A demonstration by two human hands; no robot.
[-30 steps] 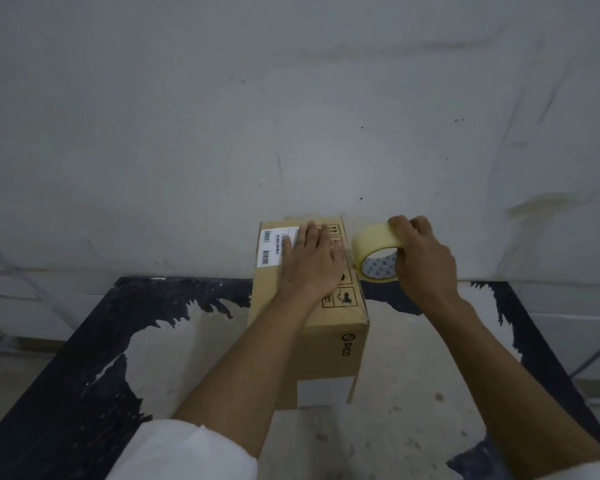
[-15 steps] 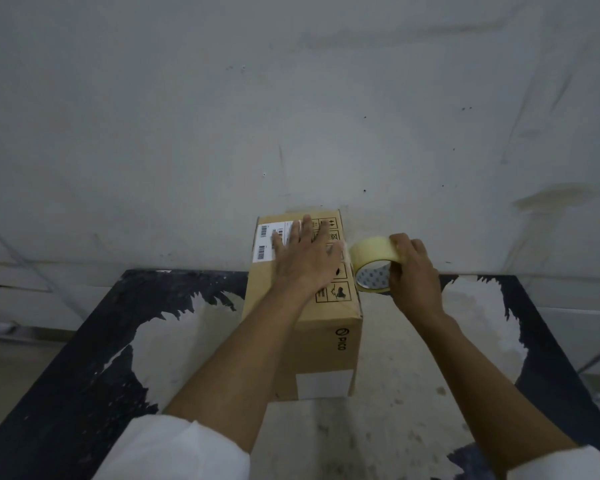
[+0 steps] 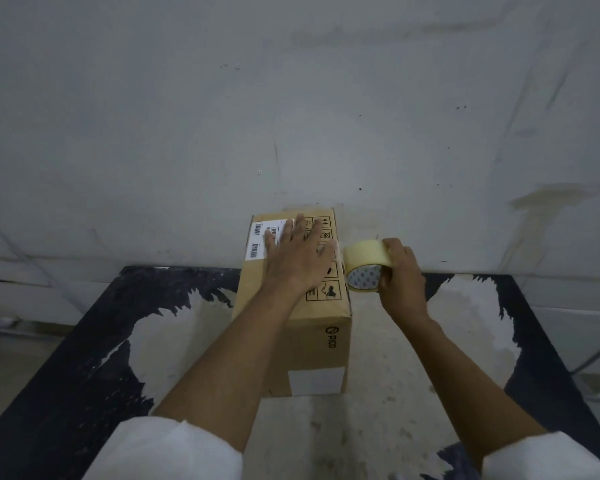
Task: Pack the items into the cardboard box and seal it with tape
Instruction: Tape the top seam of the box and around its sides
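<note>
A closed cardboard box (image 3: 321,344) with a white barcode label and printed handling symbols stands on the worn table (image 3: 406,358), its far end against the wall. My left hand (image 3: 300,256) lies flat on the box top, fingers spread, pressing down. My right hand (image 3: 400,275) grips a roll of pale yellow tape (image 3: 362,261) just beside the box's right top edge. A short stretch of tape runs from the roll onto the box top near my left fingertips.
The table has a black surface worn to pale patches in the middle, with black edges left (image 3: 66,375) and right (image 3: 548,358). A scuffed grey wall (image 3: 291,116) rises right behind the box. White sleeves cover both upper arms.
The roll in my right hand has dropped slightly and stayed close to the box's right edge. My left hand has stayed flat on the box top.
</note>
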